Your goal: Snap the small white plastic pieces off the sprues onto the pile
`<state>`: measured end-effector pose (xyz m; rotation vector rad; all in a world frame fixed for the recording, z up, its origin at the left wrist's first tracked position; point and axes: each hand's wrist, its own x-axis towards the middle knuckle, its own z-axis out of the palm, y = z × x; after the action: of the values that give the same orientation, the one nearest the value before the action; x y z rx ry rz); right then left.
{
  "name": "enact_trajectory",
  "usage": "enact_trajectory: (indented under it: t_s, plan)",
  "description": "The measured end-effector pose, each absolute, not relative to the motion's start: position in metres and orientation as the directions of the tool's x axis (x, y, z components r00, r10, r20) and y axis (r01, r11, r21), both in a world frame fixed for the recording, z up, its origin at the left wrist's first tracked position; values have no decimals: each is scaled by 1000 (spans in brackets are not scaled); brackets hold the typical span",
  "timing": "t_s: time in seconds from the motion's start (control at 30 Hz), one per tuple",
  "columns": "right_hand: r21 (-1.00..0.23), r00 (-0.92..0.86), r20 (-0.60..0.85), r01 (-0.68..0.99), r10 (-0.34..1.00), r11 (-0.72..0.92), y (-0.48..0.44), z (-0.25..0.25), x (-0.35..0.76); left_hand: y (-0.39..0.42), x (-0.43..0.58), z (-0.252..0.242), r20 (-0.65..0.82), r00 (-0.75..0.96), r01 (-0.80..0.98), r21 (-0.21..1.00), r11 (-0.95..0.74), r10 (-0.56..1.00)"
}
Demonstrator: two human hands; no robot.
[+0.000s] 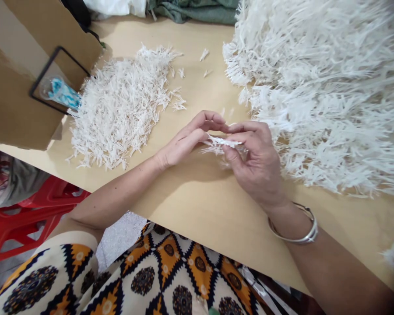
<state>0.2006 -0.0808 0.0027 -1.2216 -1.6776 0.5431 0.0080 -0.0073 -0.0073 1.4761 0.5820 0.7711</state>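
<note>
Both hands meet over the middle of the tan table. Between them is a small white feathery plastic sprig (223, 142) with thin branching tips. My right hand (258, 159), with a silver bangle at the wrist, pinches it between thumb and fingers. My left hand (193, 135) holds its left end, the thumb pressed along it and the fingers curled behind. Where the fingertips come together, part of the sprig is hidden. A large heap of longer white sprigs (325, 96) lies just right of my right hand. Beyond my left forearm sits a smaller pile of white sprigs (121, 105).
A cardboard box (26, 87) stands at the left, with a black wire frame (39, 83) and a clear bag with blue contents (64, 92) beside it. Dark green cloth (193, 9) lies at the back. Red plastic stools (19, 218) stand below the table's left edge.
</note>
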Motion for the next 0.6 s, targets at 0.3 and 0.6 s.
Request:
enact_trajectory:
  t_s: [0.3, 0.6]
  plan:
    - [-628, -194, 379, 665, 905, 405, -79, -11, 204, -14, 8, -1, 93, 644, 35, 988, -151, 759]
    - [-412, -210, 230, 864, 950, 290, -65, 13, 251, -8, 1, 6, 440, 445, 203, 799, -566, 780]
